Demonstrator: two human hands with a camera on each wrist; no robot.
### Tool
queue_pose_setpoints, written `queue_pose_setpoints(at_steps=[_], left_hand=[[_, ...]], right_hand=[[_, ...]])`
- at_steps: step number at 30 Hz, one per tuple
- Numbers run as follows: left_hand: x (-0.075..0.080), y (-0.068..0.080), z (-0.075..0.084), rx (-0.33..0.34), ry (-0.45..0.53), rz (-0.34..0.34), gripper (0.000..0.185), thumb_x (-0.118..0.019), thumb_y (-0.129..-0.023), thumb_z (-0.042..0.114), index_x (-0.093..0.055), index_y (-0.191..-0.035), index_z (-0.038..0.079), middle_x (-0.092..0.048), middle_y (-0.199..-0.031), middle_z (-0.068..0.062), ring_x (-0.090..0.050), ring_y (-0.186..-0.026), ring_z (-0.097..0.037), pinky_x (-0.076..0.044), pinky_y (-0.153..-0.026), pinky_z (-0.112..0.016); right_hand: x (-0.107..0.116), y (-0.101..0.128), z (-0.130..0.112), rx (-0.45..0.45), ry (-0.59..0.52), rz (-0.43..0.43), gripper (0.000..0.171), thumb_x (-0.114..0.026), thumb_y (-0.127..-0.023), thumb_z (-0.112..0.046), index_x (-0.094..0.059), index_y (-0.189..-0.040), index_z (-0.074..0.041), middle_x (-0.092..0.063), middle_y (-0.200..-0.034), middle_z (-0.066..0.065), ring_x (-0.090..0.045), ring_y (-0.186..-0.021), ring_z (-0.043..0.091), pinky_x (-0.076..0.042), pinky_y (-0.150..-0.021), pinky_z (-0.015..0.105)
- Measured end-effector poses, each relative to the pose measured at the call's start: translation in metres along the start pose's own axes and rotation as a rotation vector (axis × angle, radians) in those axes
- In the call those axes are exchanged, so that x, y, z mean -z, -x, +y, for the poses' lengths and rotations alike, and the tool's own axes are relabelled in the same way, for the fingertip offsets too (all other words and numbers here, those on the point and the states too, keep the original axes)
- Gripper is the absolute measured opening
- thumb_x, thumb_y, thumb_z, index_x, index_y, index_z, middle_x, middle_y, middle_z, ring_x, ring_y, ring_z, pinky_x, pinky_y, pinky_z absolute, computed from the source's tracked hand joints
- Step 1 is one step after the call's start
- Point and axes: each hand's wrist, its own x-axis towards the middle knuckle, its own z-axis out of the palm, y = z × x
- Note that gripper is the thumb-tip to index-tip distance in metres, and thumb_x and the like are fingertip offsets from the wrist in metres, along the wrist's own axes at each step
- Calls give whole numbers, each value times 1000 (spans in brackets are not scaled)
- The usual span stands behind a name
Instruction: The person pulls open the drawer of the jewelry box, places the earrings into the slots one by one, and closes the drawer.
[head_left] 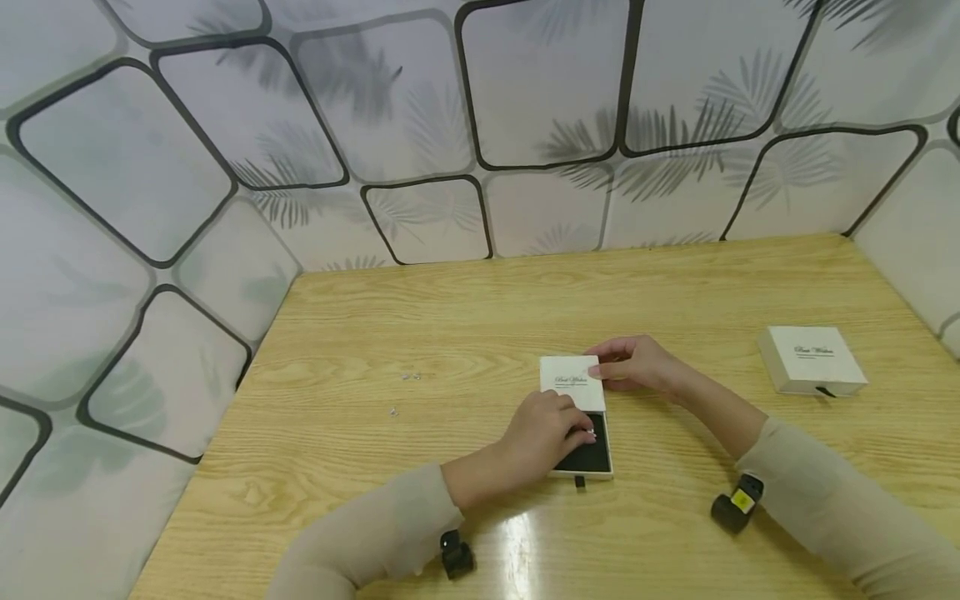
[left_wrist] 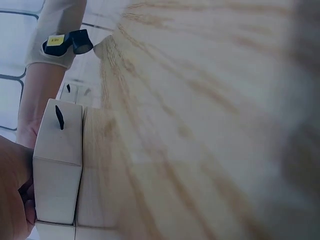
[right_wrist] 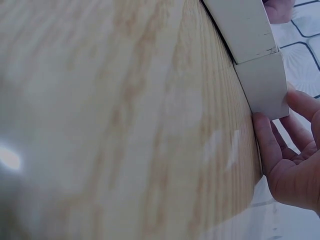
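White cardboard drawer box [head_left: 573,392], long axis 12–6, sleeve pinched by right hand [head_left: 637,364] at 12; black-lined tray [head_left: 588,457] gripped by left hand [head_left: 543,433] at 6.

The left hand [head_left: 551,433] covers part of the drawer box's [head_left: 592,457] black tray
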Motion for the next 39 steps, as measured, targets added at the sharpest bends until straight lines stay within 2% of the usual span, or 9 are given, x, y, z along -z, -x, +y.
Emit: queue_pose_setpoints(at_steps=[9,13,19,25,39], left_hand=[[3,1,-6,-39,97,-8,12,-70,-84,25,-74,-87,14,-66,-80,5,-57,-75,-9,-41,-69,-16],[6,3,-9,-66,110,0,10,-71,-84,22,-74,-87,13,-67,-81,5,-58,-75,-10,-43,-71,-18],[6,2,-9,-86,81,18,10,-72,-84,23,-75,-85,14,-67,-80,6,-58,-74,-9,-44,-70,-17],[6,0,-5,-86,5,31,14,-71,-84,29,-75,-86,16,-66,-79,7,-57,-71,-8,-40,-64,-15],[2,-4,-2,-57,-84,-14,13,-70,-84,35,-76,-86,24,-65,-80,12,-56,-72,-6,-35,-60,-14]], right_hand=[[1,-1,0,10,-3,-12,52,-71,-85,-15,-52,-127,8,-63,-104,8,-64,-91,12,-55,-83,33],[1,-1,-1,20,5,-14,52,-71,-86,-16,-52,-127,9,-62,-104,8,-64,-91,12,-56,-82,32],[1,-2,-2,27,7,-14,52,-71,-86,-16,-51,-127,9,-61,-106,10,-63,-91,12,-56,-82,32],[2,-3,-1,21,17,0,53,-72,-85,-17,-51,-128,8,-60,-107,11,-62,-91,12,-56,-82,31],[6,-3,-1,3,-7,-11,55,-72,-85,-16,-50,-129,9,-60,-109,12,-63,-92,13,-55,-83,32]])
